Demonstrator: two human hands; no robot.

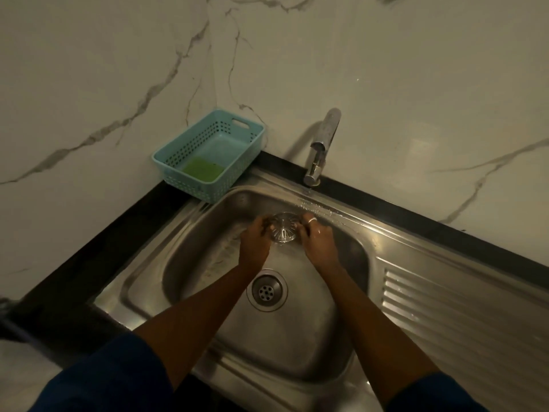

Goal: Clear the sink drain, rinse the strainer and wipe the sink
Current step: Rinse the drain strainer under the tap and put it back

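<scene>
Two hands on the strainer, held clear of the basin floor at 12 o'clock from the open drain, below and in front of the faucet.

Left hand at the strainer's 9 o'clock, fingers curled round the rim. Right hand at its 3 o'clock, fingertips pinching the opposite rim. Slotted underside turned toward the camera.

Cannot tell whether water is running. Wet streaks on the sink ledge at 1 o'clock.

Handling, judged:
- Thin pressed metal, so probably light and stiff, with no give under the fingers.
- Wet and glossy, hence likely slippery.
- Best taken by the rim at opposite sides, as here. Rim hold keeps the slots open to the flow.
- Slot edges possibly sharp, so no rubbing hard along them.
- Little harm expected from a drop into the basin.

Teal basket on the counter at 10 o'clock from the drain, green pad inside, within reach for the wipe.
</scene>
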